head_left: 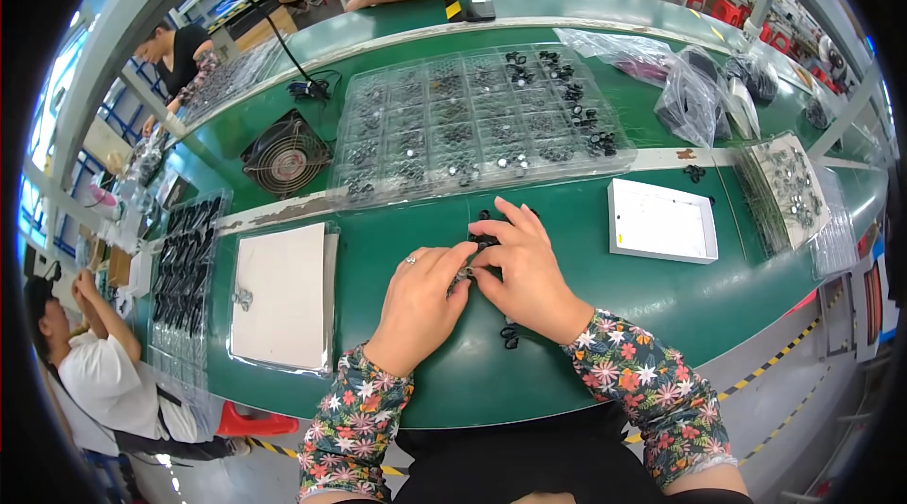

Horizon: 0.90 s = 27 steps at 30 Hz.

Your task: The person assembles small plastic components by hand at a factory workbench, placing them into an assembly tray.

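Observation:
My left hand (420,294) and my right hand (525,270) meet over the green tabletop (453,381), fingers bent in a pinch. A small black part (485,240) shows between their fingertips, with a tiny silvery piece (465,273) by the thumbs. The fingers partly hide both, so I cannot make out their exact kind. Just below my right hand lie some loose small black parts (510,335). Beyond my hands is a clear plastic compartment tray (416,190), its cells holding many small dark and clear pieces.
A white open box (652,246) stands at right, beside a tray of clear pieces (792,190). At left are a cream sheet in a clear tray (283,306), a tray of black parts (185,268) and a fan (286,159). Plastic bags (694,98) lie far right. Other people sit around.

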Tool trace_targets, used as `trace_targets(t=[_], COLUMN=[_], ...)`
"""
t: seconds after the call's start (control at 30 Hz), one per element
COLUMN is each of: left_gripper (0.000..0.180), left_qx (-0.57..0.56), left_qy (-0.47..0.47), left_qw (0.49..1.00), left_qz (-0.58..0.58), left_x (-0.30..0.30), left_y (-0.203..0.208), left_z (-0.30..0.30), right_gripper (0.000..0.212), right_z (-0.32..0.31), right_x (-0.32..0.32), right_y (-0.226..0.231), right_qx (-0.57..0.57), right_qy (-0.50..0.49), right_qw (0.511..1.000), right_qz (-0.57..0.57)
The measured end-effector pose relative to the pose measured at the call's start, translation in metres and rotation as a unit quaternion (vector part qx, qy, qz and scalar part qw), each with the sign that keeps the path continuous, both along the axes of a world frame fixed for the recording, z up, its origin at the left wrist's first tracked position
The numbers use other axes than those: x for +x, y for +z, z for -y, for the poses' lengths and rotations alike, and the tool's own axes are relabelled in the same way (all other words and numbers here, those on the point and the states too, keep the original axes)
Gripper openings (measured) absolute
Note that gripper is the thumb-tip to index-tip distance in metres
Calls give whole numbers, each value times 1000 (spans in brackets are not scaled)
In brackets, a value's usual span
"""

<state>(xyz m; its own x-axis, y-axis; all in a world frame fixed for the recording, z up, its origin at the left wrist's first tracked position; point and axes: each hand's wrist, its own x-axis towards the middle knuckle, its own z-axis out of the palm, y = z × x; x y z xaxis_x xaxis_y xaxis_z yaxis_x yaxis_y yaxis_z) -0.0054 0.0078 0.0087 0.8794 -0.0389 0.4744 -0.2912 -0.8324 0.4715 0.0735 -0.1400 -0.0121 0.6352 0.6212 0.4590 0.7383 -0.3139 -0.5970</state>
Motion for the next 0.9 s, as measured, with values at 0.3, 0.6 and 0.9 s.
trace_targets(t=[0.3, 0.6, 0.9], left_gripper=[38, 32, 25], left_qx=[46, 75, 21], left_qy=[71, 7, 29], left_qw=[996, 974, 991], left_qz=[-20, 215, 125], left_x=[-2, -16, -19], left_y=[-3, 19, 39], left_z=[-9, 5, 1], right_gripper=[3, 3, 9], right_z=[7, 30, 28], right_x=[8, 12, -2], right_y=[9, 22, 38], right_qx=[4, 79, -35], right_qy=[-47, -3, 28], right_qw=[997, 991, 975], right_qz=[58, -109, 220])
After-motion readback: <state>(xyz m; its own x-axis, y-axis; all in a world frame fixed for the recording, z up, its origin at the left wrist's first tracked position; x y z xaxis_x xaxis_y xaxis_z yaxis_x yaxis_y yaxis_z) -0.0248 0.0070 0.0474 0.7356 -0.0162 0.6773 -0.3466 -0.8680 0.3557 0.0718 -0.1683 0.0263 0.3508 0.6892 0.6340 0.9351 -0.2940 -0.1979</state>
